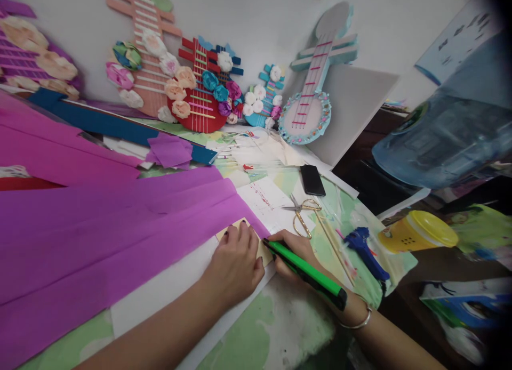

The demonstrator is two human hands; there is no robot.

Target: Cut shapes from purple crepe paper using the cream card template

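The green cutter (pixel 310 270) is gripped in the right hand (pixel 295 246), its front end beside the cream card (pixel 265 255); the card is pressed down at the edge of the purple paper (pixel 160 220) by the left hand (pixel 236 260). If the card were held unevenly, it could slip, and a crooked cut could be made or 1 finger nicked. Marks on the white sheet (pixel 260 195) and yellow tub (pixel 416 232) cannot be read.

Craft workspace with decorated paper instruments (pixel 202 101)
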